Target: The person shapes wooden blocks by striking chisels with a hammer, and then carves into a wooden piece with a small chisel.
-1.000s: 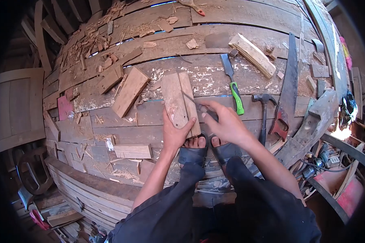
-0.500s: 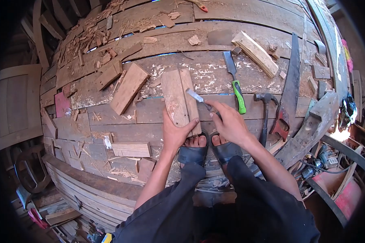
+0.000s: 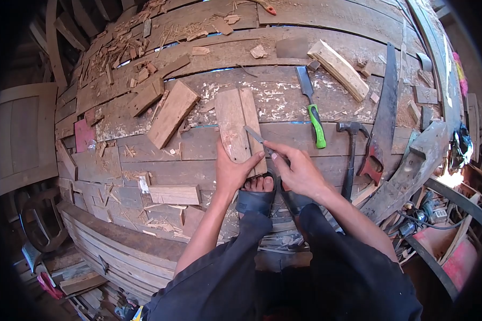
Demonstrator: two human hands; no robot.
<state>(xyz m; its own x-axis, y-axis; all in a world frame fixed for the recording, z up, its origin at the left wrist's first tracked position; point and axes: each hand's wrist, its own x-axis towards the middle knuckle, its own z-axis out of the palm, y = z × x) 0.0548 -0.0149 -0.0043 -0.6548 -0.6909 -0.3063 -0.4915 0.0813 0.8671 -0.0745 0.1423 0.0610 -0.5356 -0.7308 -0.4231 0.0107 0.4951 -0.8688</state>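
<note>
My left hand (image 3: 233,168) grips the near end of a wooden block (image 3: 231,120), thumb on top and fingers down its left side. A dark lengthwise line divides the block's face, with a narrower strip on the right. Closed around a small chisel (image 3: 255,136) is my right hand (image 3: 301,172). The chisel's blade points up and left, over or against the narrow strip; contact is hard to make out. My fingers hide most of its handle. Just beyond my right hand lies a larger chisel with a green handle (image 3: 316,127). My sandalled feet (image 3: 260,193) are close to the block's near end.
To the right lie a hammer (image 3: 351,155), a handsaw (image 3: 386,101) and a notched timber (image 3: 415,166). Wood blocks (image 3: 174,113) and chips (image 3: 134,45) are scattered left and ahead. Gaps run between the floor planks (image 3: 284,142). Stacked boards (image 3: 118,243) line the lower left.
The small chisel has turned in my right hand, its blade now showing narrow, edge-on, and its tip slightly lower. My right hand has shifted a little; my left hand keeps its hold.
</note>
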